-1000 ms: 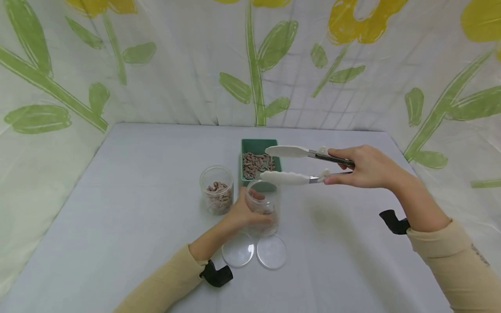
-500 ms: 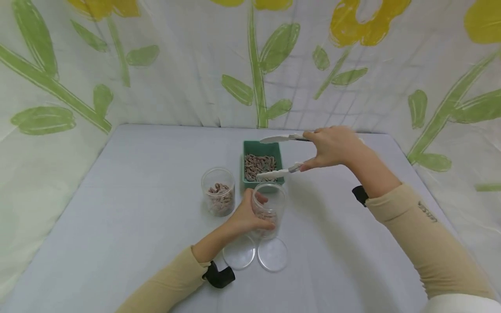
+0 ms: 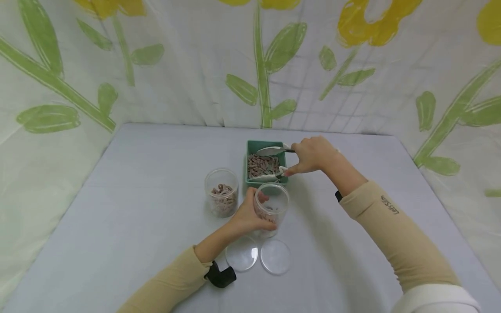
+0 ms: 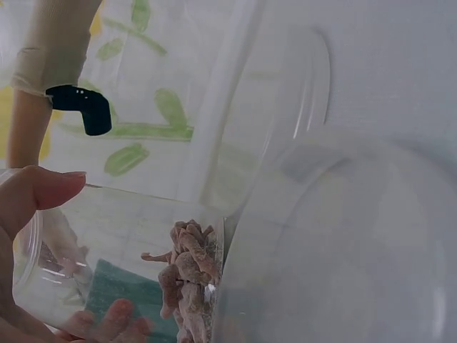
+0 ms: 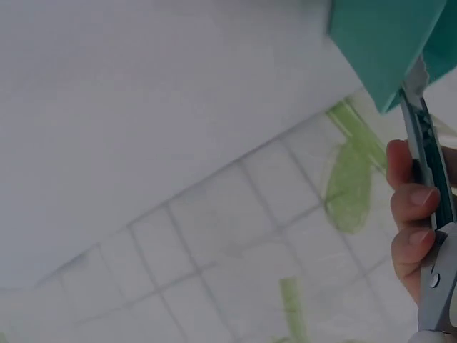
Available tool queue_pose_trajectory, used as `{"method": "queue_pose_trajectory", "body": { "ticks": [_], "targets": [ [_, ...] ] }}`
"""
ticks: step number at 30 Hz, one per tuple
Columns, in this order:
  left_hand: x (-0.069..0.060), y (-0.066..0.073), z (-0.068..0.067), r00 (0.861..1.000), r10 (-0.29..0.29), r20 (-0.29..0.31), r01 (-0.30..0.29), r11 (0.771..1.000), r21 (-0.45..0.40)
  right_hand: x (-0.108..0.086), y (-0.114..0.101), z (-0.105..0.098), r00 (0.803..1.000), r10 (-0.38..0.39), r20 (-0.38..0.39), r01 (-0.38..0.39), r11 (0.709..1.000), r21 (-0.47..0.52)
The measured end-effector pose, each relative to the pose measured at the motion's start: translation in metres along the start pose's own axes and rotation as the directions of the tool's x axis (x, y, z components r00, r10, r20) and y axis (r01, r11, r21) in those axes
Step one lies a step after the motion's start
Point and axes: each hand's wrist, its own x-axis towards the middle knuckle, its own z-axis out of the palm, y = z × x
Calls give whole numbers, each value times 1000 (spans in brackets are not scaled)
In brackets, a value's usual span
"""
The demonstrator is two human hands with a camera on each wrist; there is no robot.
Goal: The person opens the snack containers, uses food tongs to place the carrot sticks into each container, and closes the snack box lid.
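Note:
My left hand [image 3: 250, 217] grips a clear round jar [image 3: 278, 201], thumb on the near side and fingers round the back. In the left wrist view a small heap of brownish, dusty-looking twisted pieces [image 4: 187, 268] lies at the bottom of that jar. My right hand [image 3: 313, 154] holds tongs [image 3: 271, 151] with white tips, spread apart inside a green bin [image 3: 249, 161]. More of the brownish pieces [image 3: 264, 165] fill the bin's floor between the two tips. The right wrist view shows fingers curled round the metal tongs arm [image 5: 430, 164].
Left of the held jar stands a second clear jar [image 3: 222, 191], partly filled with the same pieces. Two clear round lids [image 3: 242, 253] lie side by side nearer me on the white-covered table [image 3: 137, 195]. A flower-painted curtain [image 3: 188, 78] hangs behind the table.
My right hand has moved left with the tongs, bringing the spread tips from above the held jar and bin down into the bin. The left hand keeps its grip on the jar.

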Motion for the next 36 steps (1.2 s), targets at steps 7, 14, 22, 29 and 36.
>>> {"method": "queue_pose_trajectory", "body": {
  "ticks": [7,14,22,29,36],
  "targets": [
    [-1,0,0,1000,15,14,-15,1000,-1,8,1,3,998,36,44,-39,997,62],
    [-2,-1,-1,999,30,32,-29,999,-27,14,0,2,999,41,33,-43,995,88],
    [-3,-1,-1,999,36,36,-35,999,-23,14,-4,7,999,48,10,-48,998,32],
    [-2,-2,-1,999,25,35,-24,999,-22,8,-9,16,994,12,-107,-16,999,-38],
    [-2,0,0,1000,21,16,-21,1000,-16,1,-8,26,975,-32,-221,16,997,-73]
  ]
}}
